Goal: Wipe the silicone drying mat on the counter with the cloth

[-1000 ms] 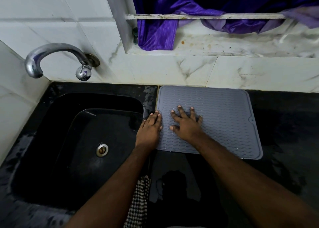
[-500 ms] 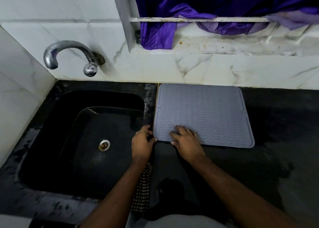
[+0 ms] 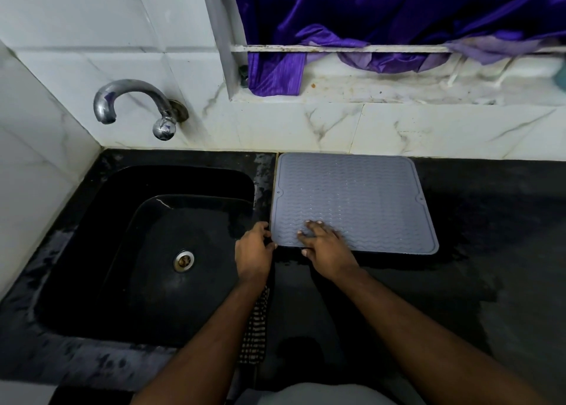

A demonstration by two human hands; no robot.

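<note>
the silicone drying mat (image 3: 355,202) is lying flat on the black counter (image 3: 490,251), its back edge against the wall tiles and its long axis running left to right, just beside the sink (image 3: 153,251). i'm seeing the right hand (image 3: 327,248) resting on its near-left part with fingers spread fairly straight and gripping nothing, while the left hand (image 3: 252,256) is curling at the mat's near-left corner; whether it's actually pinching the edge i cannot tell. the checked cloth (image 3: 255,331) is lying nearer me, under the left forearm and well apart from the mat, so i'm judging the left hand the closer one to fetch it
</note>
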